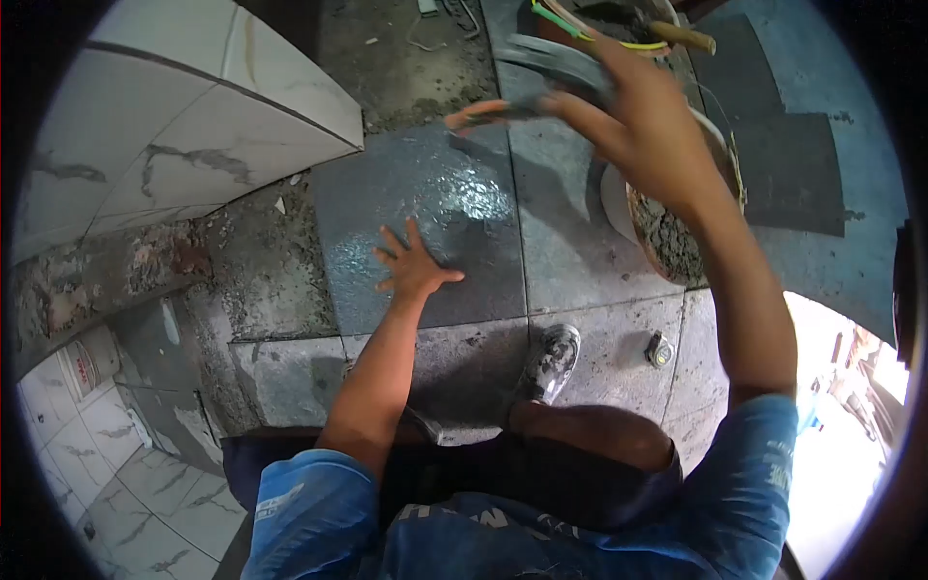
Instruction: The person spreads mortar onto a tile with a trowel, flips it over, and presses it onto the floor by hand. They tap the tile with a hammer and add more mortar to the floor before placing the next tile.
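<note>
My left hand (414,271) was palm down on the dark, wet-looking tile (454,295), fingers spread apart. The tile lay ahead of me, its right edge running along a thin joint with the paler neighbouring tile (565,256). Its left edge met rough grey ground (275,261), and the corner of the veined wall (242,145) came close to its far left corner. My shoe (554,365) was just off the near edge. I had open room over the shiny part beyond my fingertips and across the paler tile, up to the mortar bucket (619,198) by my right forearm.

My right hand (652,116) was up in the air, fingers curled around a grey tool (561,68), too blurred for me to make out its kind. Its orange end pointed left, its long axis running roughly crosswise above the tile's far right corner. The tile looked nearly square, with no clear long axis.
</note>
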